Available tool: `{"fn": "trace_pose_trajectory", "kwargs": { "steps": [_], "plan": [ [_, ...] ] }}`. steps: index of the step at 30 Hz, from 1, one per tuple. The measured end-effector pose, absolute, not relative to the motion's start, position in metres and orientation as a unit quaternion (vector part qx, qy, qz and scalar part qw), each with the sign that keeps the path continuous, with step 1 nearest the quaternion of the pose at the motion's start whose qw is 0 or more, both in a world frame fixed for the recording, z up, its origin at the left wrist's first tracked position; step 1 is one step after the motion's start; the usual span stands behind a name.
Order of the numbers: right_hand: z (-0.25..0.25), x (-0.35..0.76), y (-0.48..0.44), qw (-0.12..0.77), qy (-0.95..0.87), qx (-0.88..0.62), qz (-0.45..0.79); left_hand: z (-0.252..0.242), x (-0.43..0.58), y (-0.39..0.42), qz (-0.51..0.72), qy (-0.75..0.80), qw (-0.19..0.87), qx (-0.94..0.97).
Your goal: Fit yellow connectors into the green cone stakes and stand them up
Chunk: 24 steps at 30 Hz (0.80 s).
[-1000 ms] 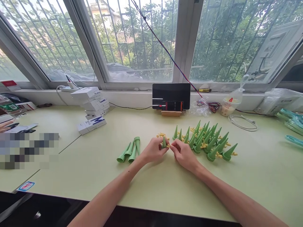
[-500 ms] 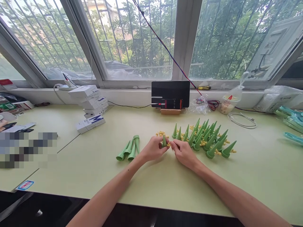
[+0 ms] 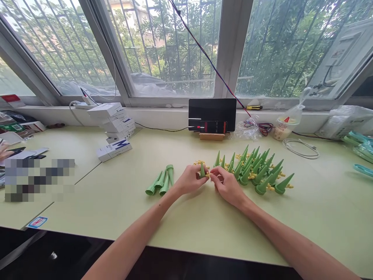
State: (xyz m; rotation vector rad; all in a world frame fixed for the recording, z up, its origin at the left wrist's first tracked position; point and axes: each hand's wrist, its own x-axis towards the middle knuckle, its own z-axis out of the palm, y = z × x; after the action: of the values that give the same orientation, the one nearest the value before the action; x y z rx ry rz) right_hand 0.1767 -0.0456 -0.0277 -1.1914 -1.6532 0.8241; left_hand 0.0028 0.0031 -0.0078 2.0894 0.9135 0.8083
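My left hand [image 3: 189, 181] is closed round a green plastic watering spike [image 3: 202, 170], its point turned up. A small yellow valve [image 3: 207, 175] sticks out from the spike's right side, near the base. Thumb and forefinger of my right hand [image 3: 229, 186] pinch at the outer end of that valve; the exact contact is too small to make out. Behind my left hand lies a little heap of loose yellow valves [image 3: 199, 162]. To the right, several green spikes with yellow valves [image 3: 260, 171] stand in a cluster. Left of my hands lie several spikes without visible valves [image 3: 159, 182].
A dark screen [image 3: 212, 112] with a phone before it stands by the window. White boxes [image 3: 113, 123] are stacked at the back left. A bagged cup [image 3: 284, 127] and a coiled white cable [image 3: 301, 149] are at the back right. Someone's hand [image 3: 3, 151] shows at far left.
The view has shifted slightly, so things sit a little further right. My right hand's fingers have loosened and spread somewhat beside the valve; my left hand keeps its hold on the spike.
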Motion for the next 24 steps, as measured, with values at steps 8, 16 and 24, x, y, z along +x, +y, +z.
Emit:
{"fn": "trace_pose_trajectory", "kwargs": {
  "steps": [8,16,24],
  "plan": [
    [-0.029,0.179,-0.046,0.458,-0.669,-0.467,0.353,-0.005,0.003,0.002,0.306,0.352,0.394,0.792],
    [-0.027,0.18,-0.045,0.47,-0.668,-0.466,0.339,0.0,0.0,0.003,0.283,0.349,0.49,0.747],
    [-0.028,0.179,-0.047,0.469,-0.68,-0.455,0.332,0.006,-0.003,0.004,0.274,0.364,0.547,0.702]
  ]
}}
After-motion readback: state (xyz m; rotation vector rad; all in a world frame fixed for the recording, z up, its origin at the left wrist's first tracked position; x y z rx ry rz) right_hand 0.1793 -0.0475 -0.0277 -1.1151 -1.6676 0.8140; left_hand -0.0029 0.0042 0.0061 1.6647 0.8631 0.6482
